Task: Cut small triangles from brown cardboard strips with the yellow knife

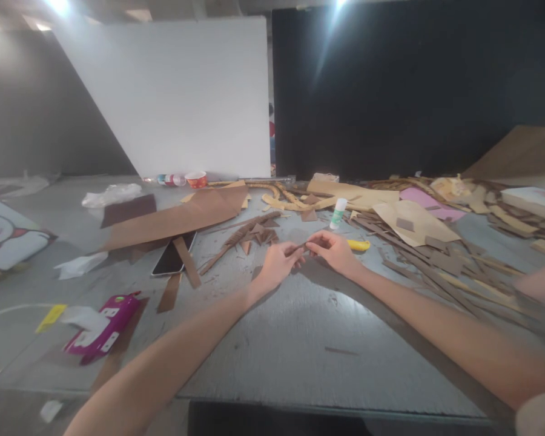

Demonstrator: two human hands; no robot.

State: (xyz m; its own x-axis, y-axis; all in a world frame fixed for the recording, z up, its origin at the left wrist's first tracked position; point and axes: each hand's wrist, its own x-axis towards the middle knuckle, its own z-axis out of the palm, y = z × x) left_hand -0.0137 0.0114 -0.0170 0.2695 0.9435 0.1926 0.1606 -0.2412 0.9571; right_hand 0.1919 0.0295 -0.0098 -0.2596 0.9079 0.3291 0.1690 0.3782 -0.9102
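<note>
My left hand (279, 261) and my right hand (331, 251) meet over the middle of the grey table. Between their fingertips is a small, thin brown paper strip (301, 247), mostly covered by the fingers. Both hands are closed in a pinch. Just beyond my right hand a glue stick (338, 214) with a white cap and green label stands upright. A yellow object (358, 245), perhaps a cutter handle, lies beside that hand. Left of my left hand rests a twisted brown paper branch (243, 235) with several small pointed pieces about it.
Brown paper strips (418, 257) pile up at right; a forearm (542, 283) reaches in there. Left lie a large brown sheet (181, 218), a phone (170, 257) and a purple tissue pack (104, 327). A paper cup (196, 179) stands behind, before white and black boards.
</note>
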